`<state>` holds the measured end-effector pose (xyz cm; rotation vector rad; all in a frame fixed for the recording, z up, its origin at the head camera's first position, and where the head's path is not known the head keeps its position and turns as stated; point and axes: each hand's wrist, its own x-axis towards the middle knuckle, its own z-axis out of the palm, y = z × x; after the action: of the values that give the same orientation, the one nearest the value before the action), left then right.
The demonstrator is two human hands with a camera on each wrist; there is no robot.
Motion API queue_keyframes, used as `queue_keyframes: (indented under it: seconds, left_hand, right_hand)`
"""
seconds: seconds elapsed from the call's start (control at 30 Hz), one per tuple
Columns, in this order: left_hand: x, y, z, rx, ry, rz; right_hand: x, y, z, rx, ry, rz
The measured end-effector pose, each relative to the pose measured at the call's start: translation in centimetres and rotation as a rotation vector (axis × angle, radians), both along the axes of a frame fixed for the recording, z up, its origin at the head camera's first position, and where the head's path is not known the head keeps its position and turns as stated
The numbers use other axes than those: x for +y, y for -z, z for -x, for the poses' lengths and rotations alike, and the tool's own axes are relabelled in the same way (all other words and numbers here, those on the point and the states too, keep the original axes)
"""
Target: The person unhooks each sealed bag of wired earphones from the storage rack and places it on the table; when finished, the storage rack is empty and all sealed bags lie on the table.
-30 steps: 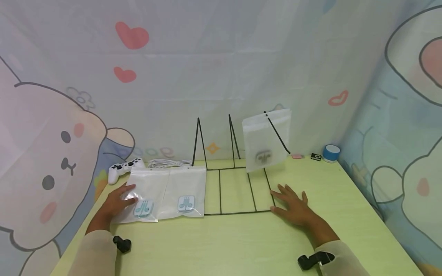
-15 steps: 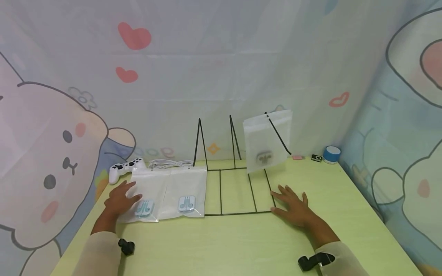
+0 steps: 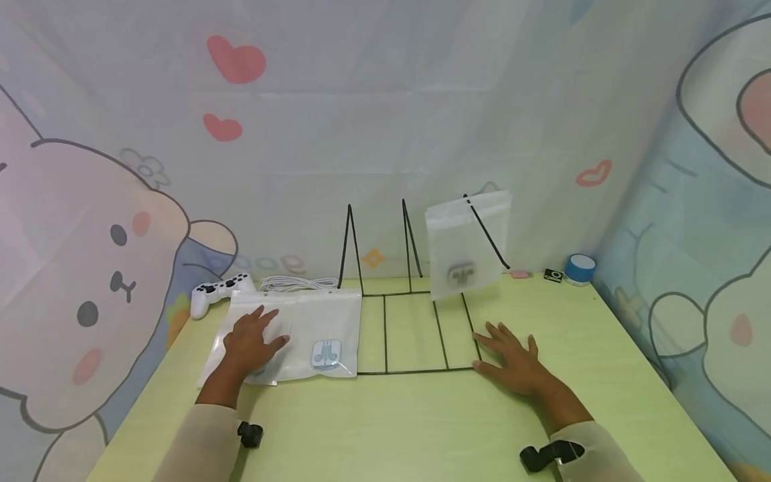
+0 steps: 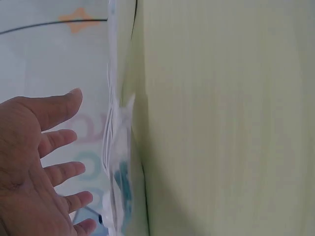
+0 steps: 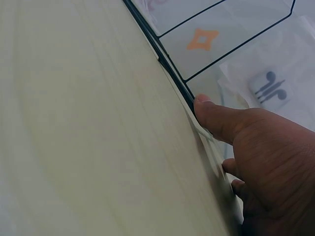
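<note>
My left hand (image 3: 248,345) hovers over the left of two clear zip bags, its fingers spread and holding nothing. That left bag (image 3: 215,351) lies flat, its earphone case mostly hidden beneath the hand. The right bag (image 3: 325,314) shows a small square earphone case (image 3: 326,354) inside. In the left wrist view, a gap separates the palm (image 4: 24,172) from the bags. My right hand (image 3: 512,361) rests at the right end of a black wire rack (image 3: 385,335), thumb and fingertips touching its side. A third bag (image 3: 448,234) with an earphone case hangs on the rack's right prong.
Behind the flat bags are a white game controller (image 3: 211,294) and a coiled white cable (image 3: 298,284). At the back right stand a blue-and-white round container (image 3: 579,269), a small black player (image 3: 553,275) and a pink piece (image 3: 520,274). A printed curtain (image 3: 301,167) backs the table.
My left hand has moved right, from the left bag's outer edge to above its middle, now covering its earphone case. My right hand has stayed at the rack.
</note>
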<state>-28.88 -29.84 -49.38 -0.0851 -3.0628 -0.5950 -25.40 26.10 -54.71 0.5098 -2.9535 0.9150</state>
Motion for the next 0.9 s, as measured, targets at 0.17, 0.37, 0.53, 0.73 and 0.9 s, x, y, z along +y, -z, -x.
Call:
queue_keyframes:
  seconds: [0.17, 0.37, 0.53, 0.73, 0.9]
  left_hand:
    - [2.7, -0.2, -0.3, 0.034, 0.032, 0.010]
    - [5.9, -0.2, -0.7, 0.065, 0.111, 0.032]
    - [8.0, 0.0, -1.1, 0.104, 0.161, 0.059]
    - [10.5, 0.0, -1.5, 0.096, 0.224, -0.004]
    - [12.8, 0.0, -1.9, 0.072, 0.271, -0.026]
  right_hand:
    - [0.0, 0.0, 0.0, -0.001, -0.001, 0.003]
    - [-0.1, 0.2, 0.1, 0.001, -0.002, 0.015]
    - [-0.1, 0.2, 0.1, -0.003, -0.004, 0.015]
    - [0.0, 0.2, 0.2, 0.001, -0.004, 0.009]
    - [0.1, 0.3, 0.3, 0.002, -0.007, 0.004]
